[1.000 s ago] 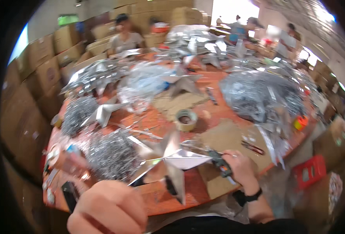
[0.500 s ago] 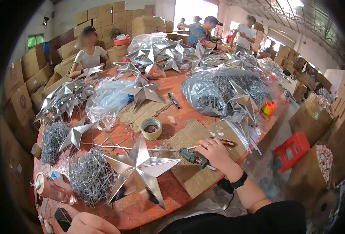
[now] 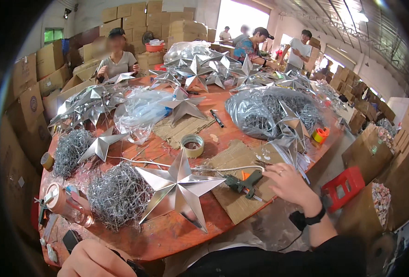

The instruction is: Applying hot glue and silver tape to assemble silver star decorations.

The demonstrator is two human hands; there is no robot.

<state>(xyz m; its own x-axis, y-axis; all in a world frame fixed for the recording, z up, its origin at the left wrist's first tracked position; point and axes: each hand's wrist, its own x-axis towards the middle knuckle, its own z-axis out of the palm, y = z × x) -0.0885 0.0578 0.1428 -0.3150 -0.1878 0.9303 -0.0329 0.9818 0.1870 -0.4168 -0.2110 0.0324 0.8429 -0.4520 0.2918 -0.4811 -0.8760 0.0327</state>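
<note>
My right hand (image 3: 288,183) hovers over the right edge of the cardboard sheet (image 3: 234,207), fingers stretched out and apart, just right of a green glue gun (image 3: 242,184). The gun lies on the cardboard, its white cord (image 3: 204,169) running left behind a large silver star (image 3: 177,183). A dark tool tip (image 3: 262,163) shows beside my fingertips; the rest of it is hidden under the hand. At the lower left my left hand (image 3: 93,261) rests by the table edge with its knuckles up; its fingers are mostly hidden.
Silver tinsel (image 3: 117,196) sits left of the star, near a pink-lidded bottle (image 3: 66,203). Behind are a tape roll (image 3: 192,145), a marker (image 3: 217,118), and a plastic bag of tinsel (image 3: 269,111). A red stool (image 3: 343,188) stands right of the table. Co-workers stand and sit around.
My right hand has let go of the glue gun and moved right, over the dark-tipped tool. The gun now lies turned on the cardboard. The view has shifted slightly; a co-worker's hands have risen.
</note>
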